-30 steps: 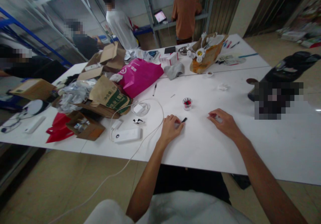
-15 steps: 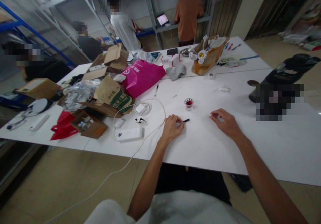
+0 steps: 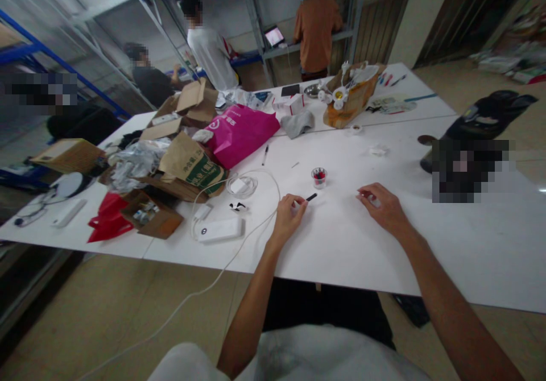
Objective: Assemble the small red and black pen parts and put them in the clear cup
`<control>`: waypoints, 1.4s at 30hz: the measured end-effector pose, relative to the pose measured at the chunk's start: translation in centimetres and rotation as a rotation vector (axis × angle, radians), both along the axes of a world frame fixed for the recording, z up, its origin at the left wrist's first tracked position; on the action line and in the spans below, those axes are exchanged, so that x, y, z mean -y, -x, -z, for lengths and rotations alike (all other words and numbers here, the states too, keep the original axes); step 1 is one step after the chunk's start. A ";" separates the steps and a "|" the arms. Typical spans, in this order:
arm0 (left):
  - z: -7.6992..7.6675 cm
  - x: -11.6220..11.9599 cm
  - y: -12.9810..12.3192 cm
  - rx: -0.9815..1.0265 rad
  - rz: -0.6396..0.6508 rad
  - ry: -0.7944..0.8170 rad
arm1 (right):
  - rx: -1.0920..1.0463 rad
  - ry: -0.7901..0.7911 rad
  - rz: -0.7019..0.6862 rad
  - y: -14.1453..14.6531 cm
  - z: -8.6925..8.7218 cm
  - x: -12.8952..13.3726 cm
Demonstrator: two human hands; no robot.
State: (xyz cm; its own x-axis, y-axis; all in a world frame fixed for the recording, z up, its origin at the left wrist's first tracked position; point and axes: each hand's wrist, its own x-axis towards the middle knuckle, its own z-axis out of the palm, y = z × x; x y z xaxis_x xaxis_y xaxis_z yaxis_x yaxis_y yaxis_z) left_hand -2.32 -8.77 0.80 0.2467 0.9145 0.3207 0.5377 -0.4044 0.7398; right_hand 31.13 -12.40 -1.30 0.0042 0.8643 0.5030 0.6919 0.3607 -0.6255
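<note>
Between the thumb and fingers of my left hand (image 3: 289, 215) is a short black stick (image 3: 311, 197), its free end pointing up and to the right. My right hand (image 3: 379, 202) is a little way off to the right, thumb and fingertips pinched together; whatever they may hold is too small to make out. Just beyond my left hand stands a small clear cup (image 3: 319, 178) with red and black pieces in it. A thin short stick (image 3: 295, 165) lies past the cup, and a black pen (image 3: 265, 156) is farther to the left.
On the left are a white power bank (image 3: 222, 230), a coiled white cable (image 3: 242, 185), a small cardboard box (image 3: 152, 215) and a magenta bag (image 3: 243, 133). A black bag (image 3: 482, 116) stands on the right. Other people work at shelves behind the white table (image 3: 478, 250).
My left hand has shifted slightly, and the black stick now tilts up more, with more of it showing. The right hand keeps its pinch in nearly the same place.
</note>
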 end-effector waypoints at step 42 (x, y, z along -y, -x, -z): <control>-0.4 1.3 -0.1 0.184 0.120 -0.118 | -0.297 0.215 -0.181 8.2 -1.3 1.0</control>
